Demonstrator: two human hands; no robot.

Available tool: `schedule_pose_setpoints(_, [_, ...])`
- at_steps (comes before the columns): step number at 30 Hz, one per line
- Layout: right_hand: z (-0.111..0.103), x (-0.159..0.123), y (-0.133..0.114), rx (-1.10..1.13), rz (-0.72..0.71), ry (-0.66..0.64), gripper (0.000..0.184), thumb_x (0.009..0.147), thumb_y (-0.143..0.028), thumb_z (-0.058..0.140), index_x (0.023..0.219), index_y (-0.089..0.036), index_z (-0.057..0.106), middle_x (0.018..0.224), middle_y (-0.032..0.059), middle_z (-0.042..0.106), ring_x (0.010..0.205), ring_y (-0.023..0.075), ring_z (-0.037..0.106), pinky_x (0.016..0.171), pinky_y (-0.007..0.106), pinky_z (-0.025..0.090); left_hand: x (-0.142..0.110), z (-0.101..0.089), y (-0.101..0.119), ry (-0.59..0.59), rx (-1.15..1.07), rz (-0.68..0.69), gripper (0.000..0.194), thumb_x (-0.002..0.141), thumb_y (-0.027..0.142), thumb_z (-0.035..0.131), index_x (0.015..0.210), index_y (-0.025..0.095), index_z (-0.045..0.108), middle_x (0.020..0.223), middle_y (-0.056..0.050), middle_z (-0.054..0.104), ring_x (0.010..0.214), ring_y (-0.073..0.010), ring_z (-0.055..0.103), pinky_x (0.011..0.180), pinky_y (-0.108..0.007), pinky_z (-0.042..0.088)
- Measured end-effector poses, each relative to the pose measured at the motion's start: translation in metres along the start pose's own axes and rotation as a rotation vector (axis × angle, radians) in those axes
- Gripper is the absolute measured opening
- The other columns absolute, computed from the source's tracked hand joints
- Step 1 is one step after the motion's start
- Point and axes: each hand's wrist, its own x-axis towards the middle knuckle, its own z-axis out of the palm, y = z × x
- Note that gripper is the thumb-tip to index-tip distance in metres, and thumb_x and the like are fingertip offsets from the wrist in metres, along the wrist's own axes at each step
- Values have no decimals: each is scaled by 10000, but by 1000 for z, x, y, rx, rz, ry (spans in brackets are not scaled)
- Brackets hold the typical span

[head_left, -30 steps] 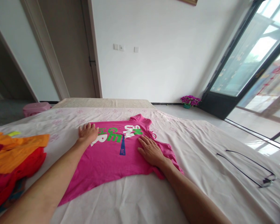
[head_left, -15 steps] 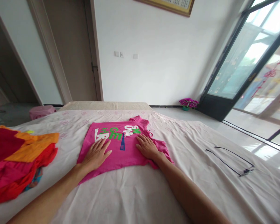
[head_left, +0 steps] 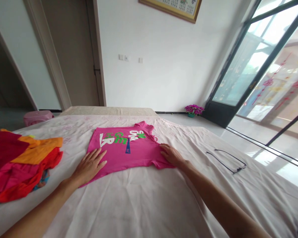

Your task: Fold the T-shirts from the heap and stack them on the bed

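A pink T-shirt (head_left: 129,152) with white and green letters lies flat on the pale bed sheet (head_left: 144,198). My left hand (head_left: 89,166) rests open on its near left corner, fingers spread and flat. My right hand (head_left: 171,154) lies palm down on the shirt's right sleeve, fingers stretched out toward the left.
A pile of red, orange and pink clothes (head_left: 20,165) lies at the left of the bed. A thin black hanger (head_left: 227,162) lies on the sheet at the right. A pink stool (head_left: 38,116) stands by the door, a flower pot (head_left: 193,109) by the glass sliding door.
My left hand slid from the shirt's far left edge down to its near left corner. My right hand moved outward from the middle of the shirt to the right sleeve.
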Motion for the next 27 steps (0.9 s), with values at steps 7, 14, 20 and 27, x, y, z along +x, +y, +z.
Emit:
schedule_pose_setpoints(7, [-32,-53,-16,12,-60,13,216,931,-336,542,952,-235,731,969,64,719,927,203,636,839,314,487,1,1,-4,39,-47,3,546,929,472,454,1397,216,572,1513,-102,498,1409,-268,438,1190,-452,305])
schedule_pose_setpoints(14, [-37,-67,-26,-144,-77,-188,361,898,-208,542,1236,-267,655,1237,67,674,1138,239,599,955,348,435,-30,-28,-3,26,-229,139,443,913,538,504,1245,287,654,1357,-55,613,1318,-225,517,1132,-375,404])
schedule_pose_setpoints(20, [-21,-50,-28,-320,-66,-158,330,933,-123,438,1187,-212,628,1096,104,672,994,229,604,880,338,414,-71,-52,-6,6,-213,198,311,873,462,600,1144,325,667,1182,-30,680,1153,-218,624,995,-307,497])
schedule_pose_setpoints(27, [-25,-31,-17,-101,-47,45,301,884,-125,464,1077,-203,682,1008,75,692,950,209,612,868,320,435,-66,-54,-4,-3,-252,96,202,878,353,504,961,282,674,1022,-28,734,969,-203,694,868,-267,518])
